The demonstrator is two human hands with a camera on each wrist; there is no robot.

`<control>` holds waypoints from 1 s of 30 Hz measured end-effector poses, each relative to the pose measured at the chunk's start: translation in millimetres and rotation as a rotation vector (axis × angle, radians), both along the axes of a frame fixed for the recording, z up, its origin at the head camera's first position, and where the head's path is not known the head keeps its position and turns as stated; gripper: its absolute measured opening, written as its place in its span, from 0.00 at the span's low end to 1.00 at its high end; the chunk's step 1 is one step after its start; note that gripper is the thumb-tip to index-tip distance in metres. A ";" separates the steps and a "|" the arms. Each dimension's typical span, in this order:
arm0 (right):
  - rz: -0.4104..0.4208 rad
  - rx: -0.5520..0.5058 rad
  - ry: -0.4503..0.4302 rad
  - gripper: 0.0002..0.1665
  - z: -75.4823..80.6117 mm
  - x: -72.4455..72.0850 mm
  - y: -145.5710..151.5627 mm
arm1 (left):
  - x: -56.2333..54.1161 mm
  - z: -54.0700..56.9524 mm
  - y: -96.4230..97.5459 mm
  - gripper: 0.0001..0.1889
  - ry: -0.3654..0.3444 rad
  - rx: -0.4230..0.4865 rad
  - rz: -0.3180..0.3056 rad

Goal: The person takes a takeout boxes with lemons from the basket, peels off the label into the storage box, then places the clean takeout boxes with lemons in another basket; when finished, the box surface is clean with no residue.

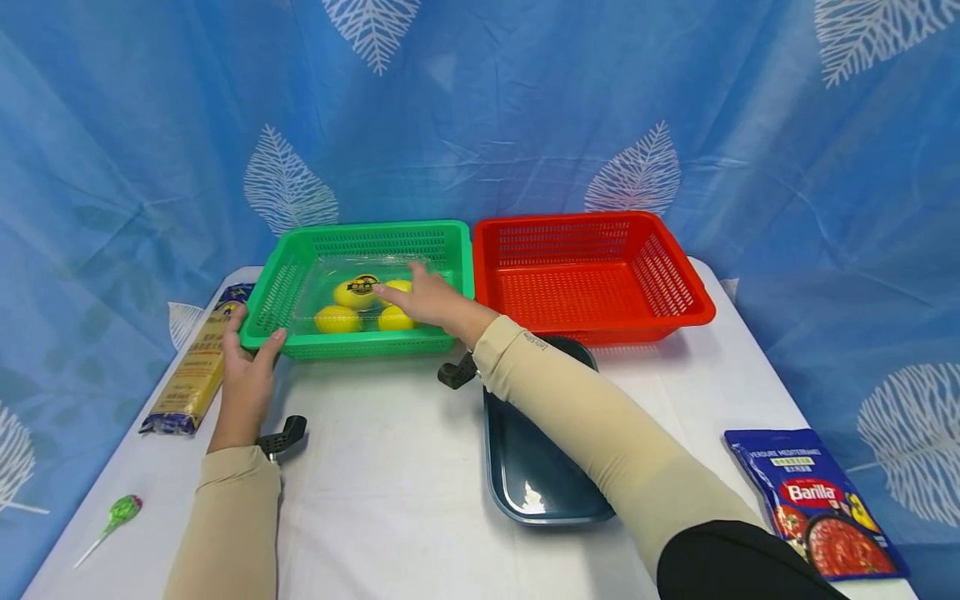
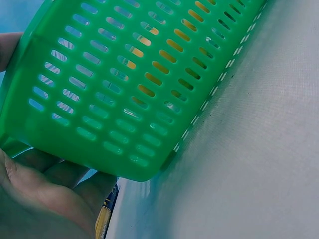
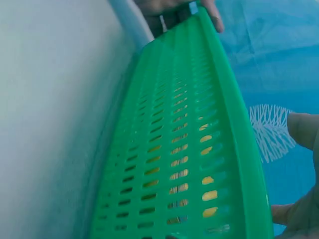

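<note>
My left hand (image 1: 250,375) grips the near left corner of a green basket (image 1: 360,343), thumb on the rim; the left wrist view shows its fingers against the basket (image 2: 94,119). Inside the basket lies a clear plastic pack holding several yellow lemons (image 1: 337,320), with a dark label on top. Over the basket's right part, my right hand (image 1: 431,298) reaches above the pack with thumb and forefinger spread apart. Whether it touches the pack cannot be made out. In the right wrist view the right hand (image 3: 304,209) is partly seen beside the basket rim.
A red basket (image 1: 693,317) stands against the green one's right side. Below it, a dark blue tray (image 1: 540,467) lies partly under my right forearm. Pasta in a gold bag (image 1: 191,367) and a lollipop (image 1: 120,512) lie left; a blue Barilla pouch (image 1: 813,500) lies right.
</note>
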State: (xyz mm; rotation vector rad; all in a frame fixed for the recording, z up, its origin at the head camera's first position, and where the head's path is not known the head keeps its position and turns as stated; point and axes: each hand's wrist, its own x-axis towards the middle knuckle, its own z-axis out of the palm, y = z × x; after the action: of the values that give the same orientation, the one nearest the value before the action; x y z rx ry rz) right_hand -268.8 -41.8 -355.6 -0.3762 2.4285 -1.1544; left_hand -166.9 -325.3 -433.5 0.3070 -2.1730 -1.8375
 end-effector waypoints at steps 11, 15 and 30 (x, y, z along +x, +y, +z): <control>-0.145 -0.254 -0.236 0.54 -7.8 -10.7 -0.8 | 0.2 2.8 0.1 0.43 -0.008 -0.011 -0.010; -0.156 -0.280 -0.257 0.53 -9.7 -13.1 0.6 | 1.7 3.2 1.6 0.43 -0.009 -0.020 -0.012; -0.184 -0.407 -0.298 0.52 -12.8 -13.0 2.0 | 3.3 0.1 0.5 0.42 -0.002 -0.030 -0.012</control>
State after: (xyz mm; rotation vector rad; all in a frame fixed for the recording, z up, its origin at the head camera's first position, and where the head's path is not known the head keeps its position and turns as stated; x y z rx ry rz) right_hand -281.8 -39.8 -368.4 -0.0880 1.9977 -1.6608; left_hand -163.6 -324.8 -433.4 0.2904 -2.2062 -1.8098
